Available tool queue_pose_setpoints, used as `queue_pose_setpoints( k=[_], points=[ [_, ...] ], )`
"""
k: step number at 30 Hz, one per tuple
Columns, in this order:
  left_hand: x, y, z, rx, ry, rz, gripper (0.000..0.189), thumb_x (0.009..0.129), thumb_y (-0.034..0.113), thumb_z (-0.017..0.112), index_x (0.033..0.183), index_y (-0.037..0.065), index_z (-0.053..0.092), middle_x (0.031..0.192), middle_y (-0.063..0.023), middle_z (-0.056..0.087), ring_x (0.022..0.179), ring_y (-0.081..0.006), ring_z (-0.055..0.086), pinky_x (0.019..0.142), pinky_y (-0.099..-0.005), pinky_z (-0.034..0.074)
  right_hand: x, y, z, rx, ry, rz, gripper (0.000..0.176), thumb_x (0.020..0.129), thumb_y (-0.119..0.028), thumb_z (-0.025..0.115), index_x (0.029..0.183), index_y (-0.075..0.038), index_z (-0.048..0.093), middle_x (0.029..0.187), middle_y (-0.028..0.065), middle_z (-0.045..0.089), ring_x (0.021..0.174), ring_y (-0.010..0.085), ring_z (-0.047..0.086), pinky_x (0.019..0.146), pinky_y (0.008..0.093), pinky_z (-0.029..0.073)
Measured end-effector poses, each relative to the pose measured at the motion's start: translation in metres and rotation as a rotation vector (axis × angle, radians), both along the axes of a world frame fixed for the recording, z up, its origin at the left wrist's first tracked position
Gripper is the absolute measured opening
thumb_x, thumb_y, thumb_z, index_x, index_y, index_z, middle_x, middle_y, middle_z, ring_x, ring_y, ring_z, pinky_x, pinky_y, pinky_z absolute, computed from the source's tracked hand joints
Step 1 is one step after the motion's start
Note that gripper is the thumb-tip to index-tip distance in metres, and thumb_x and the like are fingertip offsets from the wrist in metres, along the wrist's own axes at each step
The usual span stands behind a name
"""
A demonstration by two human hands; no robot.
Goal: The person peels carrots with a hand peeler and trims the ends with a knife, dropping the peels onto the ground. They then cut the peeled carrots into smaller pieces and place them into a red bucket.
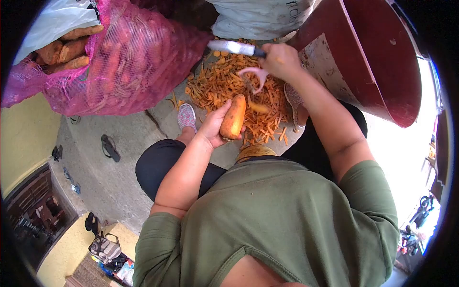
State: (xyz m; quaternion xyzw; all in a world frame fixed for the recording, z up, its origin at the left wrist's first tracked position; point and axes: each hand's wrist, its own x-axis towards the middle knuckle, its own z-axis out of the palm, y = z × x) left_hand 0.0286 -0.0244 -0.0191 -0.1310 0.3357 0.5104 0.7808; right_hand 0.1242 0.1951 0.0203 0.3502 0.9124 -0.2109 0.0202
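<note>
My left hand (213, 126) is closed round a thick carrot (234, 119), partly peeled, with darker skin left on one side. My right hand (283, 61) is raised above and to the right, its fingers wrapped round a pink peeler (260, 79) with a forked head. A knife-like tool (233, 47) with a pale blade and dark handle also juts leftward from this hand. Both tools are slightly blurred. An orange strip (258, 108) appears blurred just right of the carrot. Below lies a wide pile of orange peelings (220, 83) on the concrete floor.
A pink mesh sack (143, 62) full of carrots stands left, with loose carrots (71, 50) at its mouth. Behind are a white sack (260, 19) and a large dark red tub (330, 62) at right. A flip-flop (110, 148) lies on the floor.
</note>
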Motion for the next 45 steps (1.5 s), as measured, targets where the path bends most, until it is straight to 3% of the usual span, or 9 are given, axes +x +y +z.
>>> queue_pose_setpoints(
  k=[6, 9, 18, 25, 29, 31, 35, 40, 45],
  points=[
    [0.003, 0.003, -0.002, 0.064, -0.078, 0.119, 0.039, 0.089, 0.037, 0.031, 0.104, 0.004, 0.046, 0.087, -0.0099, 0.056, 0.076, -0.0243, 0.058, 0.059, -0.0410, 0.050, -0.004, -0.062, 0.022, -0.135, 0.123, 0.258, 0.018, 0.060, -0.025, 0.060, 0.071, -0.011, 0.061, 0.063, 0.0137, 0.058, 0.063, 0.0293, 0.059, 0.058, 0.0393, 0.048],
    [0.007, 0.011, 0.011, -0.145, -0.049, 0.199, 0.029, 0.091, 0.028, 0.030, 0.101, 0.007, 0.046, 0.088, -0.0075, 0.055, 0.076, -0.0203, 0.057, 0.065, -0.0361, 0.050, -0.003, -0.071, 0.025, -0.126, 0.089, 0.353, 0.019, 0.062, -0.027, 0.059, 0.071, -0.010, 0.060, 0.062, 0.0142, 0.058, 0.063, 0.0313, 0.058, 0.058, 0.0408, 0.047],
    [0.011, 0.014, 0.010, -0.156, 0.024, 0.185, 0.032, 0.090, 0.032, 0.034, 0.102, 0.006, 0.047, 0.086, -0.0096, 0.056, 0.071, -0.0210, 0.058, 0.058, -0.0347, 0.051, 0.000, -0.066, 0.016, -0.139, 0.112, 0.359, 0.021, 0.062, -0.028, 0.060, 0.073, -0.010, 0.061, 0.062, 0.0140, 0.058, 0.064, 0.0306, 0.059, 0.060, 0.0402, 0.047],
    [0.001, 0.003, -0.003, 0.017, 0.005, 0.033, 0.037, 0.086, 0.037, 0.040, 0.104, 0.005, 0.047, 0.088, -0.0107, 0.056, 0.066, -0.0248, 0.059, 0.051, -0.0388, 0.051, 0.000, -0.018, 0.009, -0.049, 0.247, 0.051, 0.014, 0.061, -0.021, 0.061, 0.067, -0.009, 0.060, 0.056, 0.0126, 0.055, 0.054, 0.0288, 0.057, 0.054, 0.0375, 0.047],
    [0.010, 0.013, 0.016, -0.074, 0.146, 0.117, 0.034, 0.089, 0.031, 0.034, 0.104, 0.003, 0.047, 0.090, -0.0087, 0.056, 0.078, -0.0221, 0.058, 0.064, -0.0342, 0.051, -0.002, -0.063, 0.013, -0.102, 0.300, 0.376, 0.011, 0.060, -0.020, 0.060, 0.064, -0.009, 0.058, 0.056, 0.0141, 0.055, 0.054, 0.0299, 0.056, 0.054, 0.0390, 0.047],
    [0.008, 0.013, 0.012, 0.042, 0.149, 0.025, 0.035, 0.087, 0.035, 0.036, 0.099, 0.004, 0.048, 0.080, -0.0100, 0.056, 0.068, -0.0226, 0.058, 0.053, -0.0340, 0.050, -0.003, -0.050, 0.003, -0.099, 0.231, 0.297, 0.014, 0.060, -0.020, 0.060, 0.067, -0.009, 0.059, 0.057, 0.0137, 0.056, 0.056, 0.0298, 0.057, 0.056, 0.0391, 0.047],
    [-0.002, 0.005, 0.004, 0.043, 0.042, 0.022, 0.038, 0.086, 0.039, 0.040, 0.101, 0.006, 0.050, 0.083, -0.0093, 0.057, 0.066, -0.0221, 0.059, 0.053, -0.0332, 0.050, -0.002, -0.006, -0.006, 0.012, 0.140, -0.010, 0.022, 0.061, -0.025, 0.063, 0.076, -0.009, 0.061, 0.060, 0.0122, 0.058, 0.059, 0.0294, 0.058, 0.059, 0.0385, 0.048],
    [0.011, 0.016, 0.011, -0.098, 0.180, 0.169, 0.035, 0.086, 0.039, 0.041, 0.101, 0.009, 0.050, 0.080, -0.0074, 0.057, 0.064, -0.0199, 0.059, 0.048, -0.0353, 0.050, -0.007, -0.052, 0.018, -0.110, 0.166, 0.362, 0.021, 0.062, -0.024, 0.062, 0.074, -0.007, 0.061, 0.062, 0.0138, 0.058, 0.060, 0.0302, 0.058, 0.061, 0.0379, 0.048],
    [-0.001, 0.005, 0.015, 0.006, 0.157, -0.001, 0.033, 0.086, 0.033, 0.045, 0.108, 0.009, 0.048, 0.089, -0.0047, 0.056, 0.074, -0.0152, 0.058, 0.059, -0.0306, 0.050, -0.002, 0.004, -0.002, -0.036, 0.029, -0.063, 0.023, 0.064, -0.025, 0.061, 0.080, -0.008, 0.062, 0.064, 0.0155, 0.058, 0.064, 0.0287, 0.059, 0.064, 0.0393, 0.047]
  ],
)
